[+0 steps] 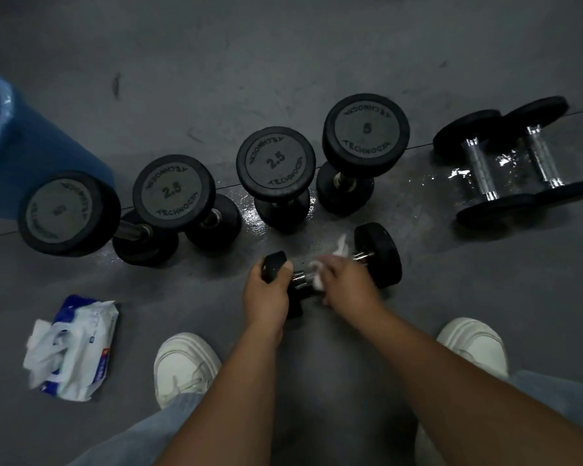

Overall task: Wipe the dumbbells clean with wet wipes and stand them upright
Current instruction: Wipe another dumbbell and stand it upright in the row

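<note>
Dumbbell (pixel 379 253): we see matt black rubbery ends and a bright polished metal bar.
Standing dumbbells (pixel 275 159): dull grey faces with moulded lettering.
Wipe (pixel 342 245): white, soft, crumpled, cloth-like to us.
Wipe pack (pixel 78 348): we take it for thin crinkled plastic film, slightly glossy.
Floor (pixel 283 62): matt grey and scuffed, with a glossy wet-looking patch (pixel 418 186).
Bin (pixel 31 156): smooth blue plastic, we think.
Shoes (pixel 182 368): smooth, white, matt.
Trousers (pixel 169 428): pale woven cloth.

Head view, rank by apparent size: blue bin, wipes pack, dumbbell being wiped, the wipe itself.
1. blue bin, largest even though cropped by the frame edge.
2. dumbbell being wiped and wipes pack: look about alike, so no ranking between them.
3. wipe, smallest, partly covered.
</note>
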Available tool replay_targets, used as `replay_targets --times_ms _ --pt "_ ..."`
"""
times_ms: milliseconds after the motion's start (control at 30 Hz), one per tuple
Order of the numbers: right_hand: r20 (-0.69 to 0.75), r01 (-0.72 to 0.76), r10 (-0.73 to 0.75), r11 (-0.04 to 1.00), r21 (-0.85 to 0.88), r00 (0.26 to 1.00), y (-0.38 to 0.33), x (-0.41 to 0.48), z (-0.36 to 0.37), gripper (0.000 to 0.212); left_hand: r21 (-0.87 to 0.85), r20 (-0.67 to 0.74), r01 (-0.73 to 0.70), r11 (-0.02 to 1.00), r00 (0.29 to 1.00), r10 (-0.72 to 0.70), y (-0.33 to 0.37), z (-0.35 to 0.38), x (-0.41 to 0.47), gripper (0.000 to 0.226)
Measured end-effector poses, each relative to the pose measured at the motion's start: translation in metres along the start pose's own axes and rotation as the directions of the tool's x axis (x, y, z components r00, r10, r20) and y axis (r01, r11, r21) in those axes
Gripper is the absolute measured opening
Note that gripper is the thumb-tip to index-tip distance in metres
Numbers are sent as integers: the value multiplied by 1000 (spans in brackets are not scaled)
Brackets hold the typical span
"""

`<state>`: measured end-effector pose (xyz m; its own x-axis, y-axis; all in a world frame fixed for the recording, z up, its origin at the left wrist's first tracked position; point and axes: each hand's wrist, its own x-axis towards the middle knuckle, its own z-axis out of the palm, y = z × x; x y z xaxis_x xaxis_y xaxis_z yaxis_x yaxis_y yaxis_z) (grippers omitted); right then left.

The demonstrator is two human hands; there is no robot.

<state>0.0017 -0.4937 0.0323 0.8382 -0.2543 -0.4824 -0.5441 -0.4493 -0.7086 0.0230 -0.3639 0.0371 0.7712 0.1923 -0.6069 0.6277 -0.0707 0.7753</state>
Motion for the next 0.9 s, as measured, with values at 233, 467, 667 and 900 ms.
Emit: replay_targets --times_ms 233,467,667,900 --pt "56 -92 99 988 -121 993 8 -4 7 36 -8 0 1 1000 1000 -1 -3 -1 -2 16" --pt "26 -143 146 983 -115 989 7 -10 11 38 -26 8 -7 1000 1000 8 -3 1 -2 22" --pt "-118 -166 179 980 110 977 9 9 -4 33 -34 12 -8 999 1000 8 -4 1 -1 23" --pt "66 -212 201 930 302 977 -9 2 0 34 -36 10 -9 999 1000 9 -3 0 -3 23"
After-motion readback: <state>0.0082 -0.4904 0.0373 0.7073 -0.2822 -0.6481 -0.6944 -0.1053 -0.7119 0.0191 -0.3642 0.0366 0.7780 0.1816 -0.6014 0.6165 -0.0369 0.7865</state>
